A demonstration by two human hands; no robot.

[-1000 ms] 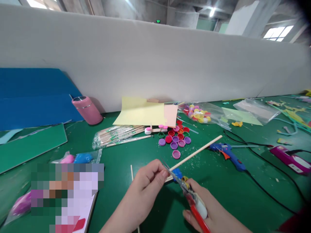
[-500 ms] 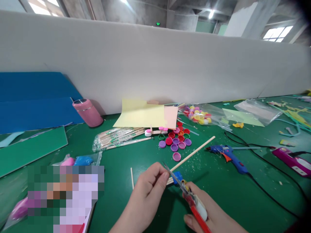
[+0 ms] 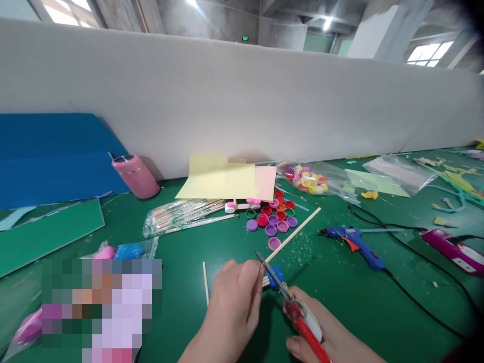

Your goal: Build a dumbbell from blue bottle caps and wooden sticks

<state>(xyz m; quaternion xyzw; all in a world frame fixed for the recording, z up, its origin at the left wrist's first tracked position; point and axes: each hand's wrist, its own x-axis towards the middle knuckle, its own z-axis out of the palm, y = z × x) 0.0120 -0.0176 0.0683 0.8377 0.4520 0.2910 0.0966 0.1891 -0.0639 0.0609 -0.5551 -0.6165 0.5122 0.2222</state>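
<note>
A thin wooden stick (image 3: pixel 297 234) slants up and to the right from the pinched fingers of my left hand (image 3: pixel 235 302). My right hand (image 3: pixel 321 322) grips red-handled scissors (image 3: pixel 282 288), whose blades meet the stick right beside my left fingertips. Behind the blades, a blue piece (image 3: pixel 277 276) and some short pale sticks (image 3: pixel 265 281) show in part. Another thin stick (image 3: pixel 205 282) lies left of my left hand. Beyond the held stick sit several red, purple and pink round caps (image 3: pixel 274 244).
A blue glue gun (image 3: pixel 355 244) with a black cord lies at right, near a magenta device (image 3: pixel 454 249). Bagged brushes (image 3: pixel 185 216), a pink bottle (image 3: pixel 136 176) and yellow paper (image 3: pixel 221 179) stand or lie further back. A white partition (image 3: pixel 242 101) borders the green table.
My left hand has rolled over, its back now more toward the camera. The stick's far end has swung left and points more steeply away. The scissors have barely moved.
</note>
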